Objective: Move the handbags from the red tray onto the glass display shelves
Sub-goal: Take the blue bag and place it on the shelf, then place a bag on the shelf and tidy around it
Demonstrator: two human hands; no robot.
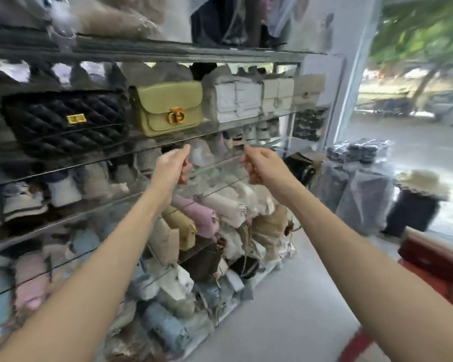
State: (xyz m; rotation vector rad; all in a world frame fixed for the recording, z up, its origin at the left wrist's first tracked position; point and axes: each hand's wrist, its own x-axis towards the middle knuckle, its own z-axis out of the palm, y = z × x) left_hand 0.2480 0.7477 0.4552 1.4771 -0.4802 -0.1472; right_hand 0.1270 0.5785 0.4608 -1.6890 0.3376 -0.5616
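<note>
Item: handbags, small, flap-front, shop stock.

Location: the eye-level shelf [152, 143] carries a black bag [63, 124], a green bag [165, 105] and white bags [233, 100] in a row, upright, close together. At the far right edge the tray [434, 286] holds a dark red bag [426, 253], only partly in view.

Appearance: the black bag is quilted with a gold clasp. The green bag is smooth with an amber turn-lock. The white bags have pockets and are wrapped in film.

Handling: probably light and semi-stiff. Bodies should keep their shape. Film and smooth leather may slip, and the clasps could scratch glass. Best hold: both sides of the body, or under the base. Set down gently on the glass.

Hands: left hand [171, 165] and right hand [262, 165] hang just below the shelf edge, near each other but apart. Fingers are loosely curled and blurred. Nothing shows in either grasp.
</note>
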